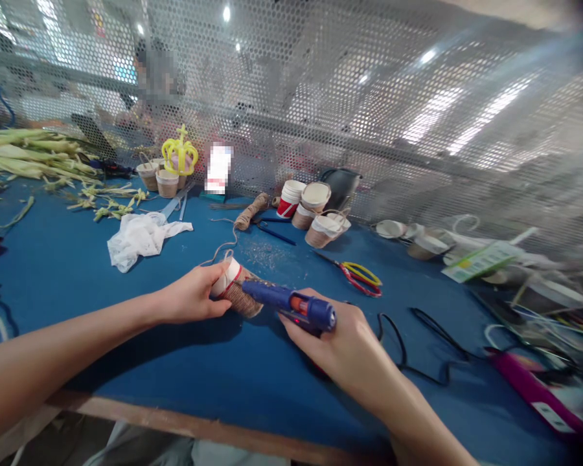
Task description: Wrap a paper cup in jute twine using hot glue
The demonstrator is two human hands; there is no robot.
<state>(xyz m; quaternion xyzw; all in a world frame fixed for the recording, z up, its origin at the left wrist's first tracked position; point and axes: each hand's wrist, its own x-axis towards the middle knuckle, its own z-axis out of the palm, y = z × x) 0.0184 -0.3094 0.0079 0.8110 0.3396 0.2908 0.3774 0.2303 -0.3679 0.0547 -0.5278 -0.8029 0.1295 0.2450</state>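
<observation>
My left hand grips a paper cup at its white end, thumb on one side and fingers round the other. Brown twine is wound about the cup's body, and a red band shows near the white part. The cup lies tilted over the table. My right hand is closed round a blue hot glue gun, whose nozzle points left at the twine-covered side. Whether the nozzle touches the cup I cannot tell. A strand of twine runs from the cup back to a twine bundle.
Scissors with red and yellow handles lie right of the glue gun. Several cups stand behind. A white crumpled cloth rests at left. A black cable crosses the right side. A perforated metal screen bounds the back.
</observation>
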